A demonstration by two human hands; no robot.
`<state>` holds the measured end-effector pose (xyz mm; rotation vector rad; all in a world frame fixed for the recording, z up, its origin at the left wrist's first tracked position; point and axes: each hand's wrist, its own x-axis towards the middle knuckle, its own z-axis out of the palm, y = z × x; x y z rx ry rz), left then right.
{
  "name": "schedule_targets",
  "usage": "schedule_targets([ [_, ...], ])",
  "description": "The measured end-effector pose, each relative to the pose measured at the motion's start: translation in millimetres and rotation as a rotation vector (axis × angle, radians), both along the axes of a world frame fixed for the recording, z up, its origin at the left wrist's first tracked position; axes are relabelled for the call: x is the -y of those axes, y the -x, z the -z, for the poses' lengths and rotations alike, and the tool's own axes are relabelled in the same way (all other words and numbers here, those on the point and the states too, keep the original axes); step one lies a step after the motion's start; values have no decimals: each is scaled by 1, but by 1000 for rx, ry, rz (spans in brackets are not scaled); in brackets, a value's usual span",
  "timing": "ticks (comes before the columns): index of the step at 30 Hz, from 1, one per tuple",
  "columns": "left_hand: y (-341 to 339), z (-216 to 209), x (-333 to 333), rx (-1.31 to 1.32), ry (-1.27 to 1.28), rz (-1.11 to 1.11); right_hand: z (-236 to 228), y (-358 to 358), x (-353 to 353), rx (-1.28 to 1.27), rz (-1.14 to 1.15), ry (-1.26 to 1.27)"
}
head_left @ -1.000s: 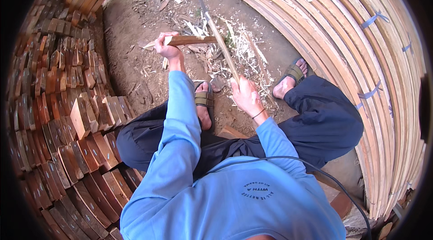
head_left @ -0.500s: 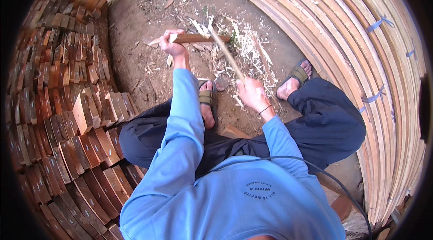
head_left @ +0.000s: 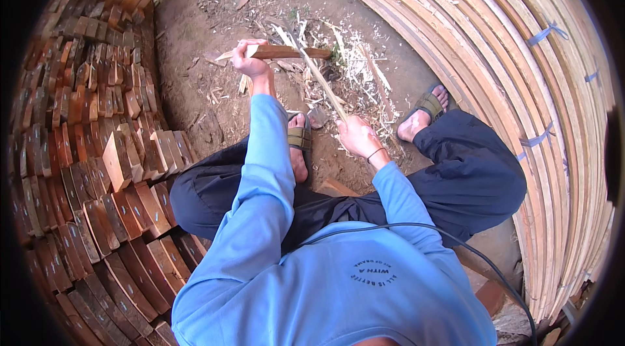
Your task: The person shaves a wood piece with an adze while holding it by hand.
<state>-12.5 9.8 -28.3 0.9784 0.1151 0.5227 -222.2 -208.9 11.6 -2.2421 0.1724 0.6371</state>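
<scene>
Over the heap of pale shavings (head_left: 355, 69), left hand (head_left: 249, 59) grips a reddish wood strip (head_left: 286, 52) held level; right hand (head_left: 357, 136), nearer the body than that heap, is closed round the handle of a long blade (head_left: 317, 76) whose edge meets the strip. Since half a second ago the strip sits about where it was above the shavings, and the right hand has dropped slightly toward the sandalled foot (head_left: 299, 141).

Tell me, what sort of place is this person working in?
Probably an outdoor woodworking yard. Stacked reddish wood blocks line one side, long pale wooden slats the other, and pale shavings litter the dirt ground. The left hand holds a wood piece; the right hand holds a long blade.
</scene>
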Motion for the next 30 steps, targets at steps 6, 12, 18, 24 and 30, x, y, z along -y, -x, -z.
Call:
schedule_targets([
  [6, 3, -1, -2, -4, -47, 21, 5, 8, 4, 150, 215, -108],
  [12, 4, -6, 0, 8, 38, 13, -5, 20, 4, 86, 158, 0],
  [18, 4, -4, -2, -17, -11, 14, -23, 25, -1, 146, 169, -83],
  [24, 1, -3, -2, -34, -1, -40, -18, 26, -1, 263, 208, 12],
  [30, 3, -4, -3, 22, 13, 3, -9, 23, 2, 33, 63, 9],
])
